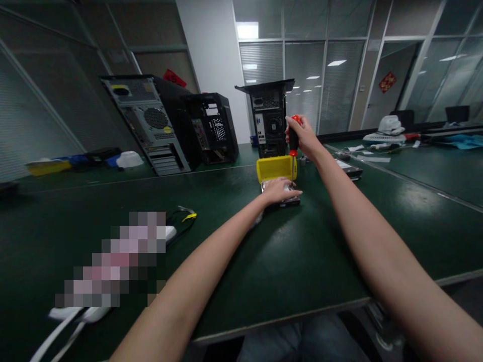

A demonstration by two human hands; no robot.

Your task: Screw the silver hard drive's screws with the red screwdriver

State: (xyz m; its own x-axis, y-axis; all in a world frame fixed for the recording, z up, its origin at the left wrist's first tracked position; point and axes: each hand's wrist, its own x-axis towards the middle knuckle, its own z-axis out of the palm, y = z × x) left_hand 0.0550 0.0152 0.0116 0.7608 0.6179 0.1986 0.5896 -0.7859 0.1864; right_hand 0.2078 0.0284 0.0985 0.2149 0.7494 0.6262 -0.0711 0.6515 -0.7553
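My right hand (304, 137) is closed around the red and black handle of a screwdriver (293, 147). The screwdriver stands nearly upright, its shaft pointing down, with the tip at the far right part of a hard drive (290, 203). Across the top of the drive lies my left hand (278, 191), thumb and fingers apart, holding it against the table. That hand hides much of the drive. Right behind the drive is an open yellow case (276, 167) with its lid raised. Whether the drive rests partly on the case, I cannot tell.
A computer tower (269, 118), a bare black chassis (215, 128) and a larger tower (158, 120) stand at the back of the green table (302, 281). Another drive-like box (350, 172) lies right of my forearm. A power strip (94, 314), partly blurred out, lies at left.
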